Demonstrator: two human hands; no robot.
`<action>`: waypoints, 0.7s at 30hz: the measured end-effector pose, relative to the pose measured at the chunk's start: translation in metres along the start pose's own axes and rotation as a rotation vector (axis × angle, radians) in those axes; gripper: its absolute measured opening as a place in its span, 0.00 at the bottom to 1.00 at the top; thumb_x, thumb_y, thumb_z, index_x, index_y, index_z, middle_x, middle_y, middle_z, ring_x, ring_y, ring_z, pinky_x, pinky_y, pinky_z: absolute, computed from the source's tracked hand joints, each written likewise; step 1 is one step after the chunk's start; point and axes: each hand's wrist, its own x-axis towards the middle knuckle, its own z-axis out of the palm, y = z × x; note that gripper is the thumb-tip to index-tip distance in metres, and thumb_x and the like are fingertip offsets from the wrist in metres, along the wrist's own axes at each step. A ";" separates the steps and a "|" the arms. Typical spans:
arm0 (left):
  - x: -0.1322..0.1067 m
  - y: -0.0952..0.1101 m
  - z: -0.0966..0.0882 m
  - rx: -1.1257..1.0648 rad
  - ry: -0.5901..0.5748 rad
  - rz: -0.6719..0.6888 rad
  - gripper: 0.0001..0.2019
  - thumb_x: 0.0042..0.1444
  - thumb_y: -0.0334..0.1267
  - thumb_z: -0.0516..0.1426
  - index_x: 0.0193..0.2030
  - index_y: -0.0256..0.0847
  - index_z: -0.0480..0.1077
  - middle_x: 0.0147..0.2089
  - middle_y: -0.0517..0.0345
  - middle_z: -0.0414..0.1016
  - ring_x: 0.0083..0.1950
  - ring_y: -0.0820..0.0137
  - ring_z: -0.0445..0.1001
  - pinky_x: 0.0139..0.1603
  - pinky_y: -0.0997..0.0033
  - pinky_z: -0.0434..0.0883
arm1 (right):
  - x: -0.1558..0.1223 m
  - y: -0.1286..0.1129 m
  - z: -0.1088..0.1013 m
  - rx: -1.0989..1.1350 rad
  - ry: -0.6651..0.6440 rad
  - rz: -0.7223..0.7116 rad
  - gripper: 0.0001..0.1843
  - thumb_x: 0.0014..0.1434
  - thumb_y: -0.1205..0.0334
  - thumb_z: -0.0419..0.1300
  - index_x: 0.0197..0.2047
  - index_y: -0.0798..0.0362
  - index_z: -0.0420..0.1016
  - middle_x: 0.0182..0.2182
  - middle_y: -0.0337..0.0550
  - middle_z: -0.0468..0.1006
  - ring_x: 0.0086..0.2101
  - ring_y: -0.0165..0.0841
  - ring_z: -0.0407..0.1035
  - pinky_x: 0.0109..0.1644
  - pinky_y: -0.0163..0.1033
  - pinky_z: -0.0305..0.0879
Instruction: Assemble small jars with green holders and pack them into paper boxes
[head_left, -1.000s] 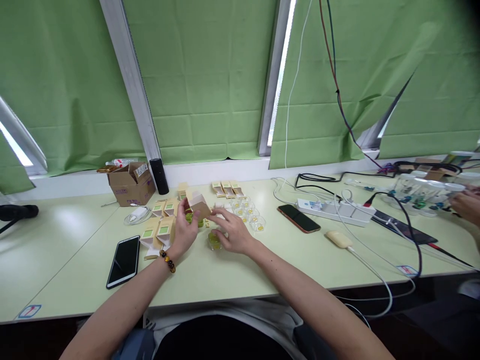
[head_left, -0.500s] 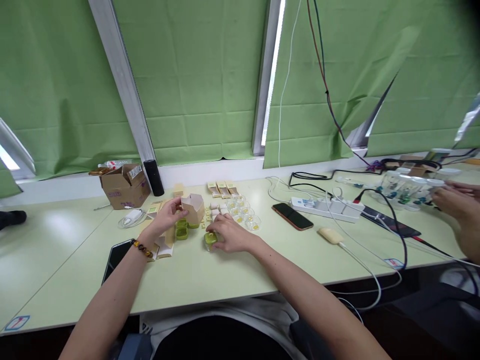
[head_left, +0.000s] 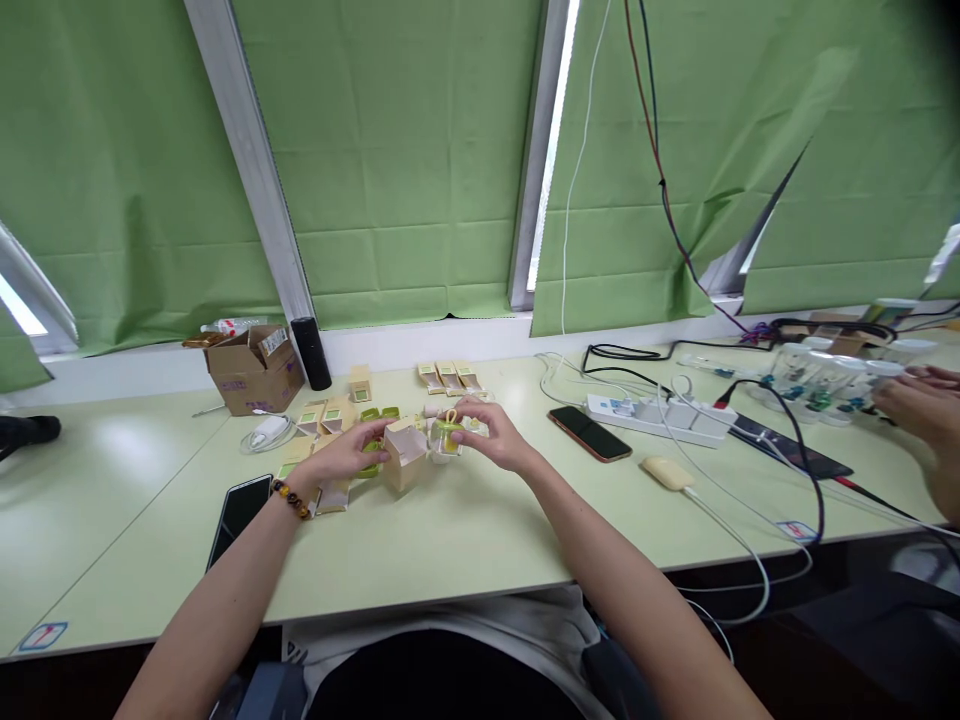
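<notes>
My left hand (head_left: 351, 452) grips the left side of a small open cardboard box (head_left: 405, 458), its flaps up and its opening tilted to the right. Just right of the box, my right hand (head_left: 491, 432) pinches a small clear jar with a green lid and a loop on top (head_left: 445, 436). Small green lidded containers (head_left: 369, 462) lie behind and beside my left fingers. Several small cardboard boxes (head_left: 334, 497) lie about my left wrist. More clear jars behind my right hand are mostly hidden by it.
A phone (head_left: 238, 515) lies at left, another (head_left: 589, 432) at right. Beyond are a charger with cable (head_left: 268, 432), a brown carton (head_left: 255, 370), a black cylinder (head_left: 311, 354), a power strip (head_left: 660, 418) and loose cables. A co-worker's hand (head_left: 919, 405) is by clear jars (head_left: 832, 380).
My right hand has lifted the jar off the table and brought it up and right. My left hand has moved the box right and nearer to me, tilting it.
</notes>
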 end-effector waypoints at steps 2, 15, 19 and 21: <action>-0.001 -0.002 0.007 -0.043 -0.145 -0.048 0.24 0.56 0.44 0.71 0.60 0.47 0.79 0.52 0.45 0.85 0.54 0.58 0.85 0.51 0.59 0.84 | 0.000 -0.001 0.001 0.035 0.064 -0.012 0.25 0.63 0.36 0.67 0.46 0.50 0.86 0.38 0.46 0.82 0.42 0.43 0.74 0.51 0.49 0.69; -0.008 0.012 0.020 0.108 0.179 0.149 0.09 0.63 0.36 0.60 0.49 0.46 0.79 0.64 0.44 0.71 0.65 0.54 0.73 0.66 0.47 0.74 | -0.002 -0.006 0.022 0.092 0.190 0.037 0.22 0.62 0.40 0.69 0.46 0.49 0.87 0.45 0.48 0.87 0.38 0.38 0.78 0.35 0.41 0.74; -0.012 0.024 0.025 0.246 0.128 0.211 0.10 0.67 0.42 0.61 0.38 0.47 0.85 0.65 0.45 0.71 0.62 0.53 0.74 0.65 0.45 0.75 | -0.003 -0.005 0.025 0.082 0.218 0.017 0.21 0.63 0.42 0.68 0.49 0.49 0.86 0.48 0.50 0.87 0.42 0.40 0.79 0.34 0.40 0.75; -0.014 0.023 0.029 0.300 0.092 0.204 0.10 0.68 0.43 0.60 0.42 0.50 0.86 0.65 0.46 0.72 0.62 0.53 0.75 0.64 0.46 0.76 | -0.004 -0.005 0.026 0.079 0.238 0.008 0.20 0.64 0.42 0.68 0.50 0.48 0.86 0.49 0.50 0.87 0.43 0.41 0.79 0.34 0.40 0.75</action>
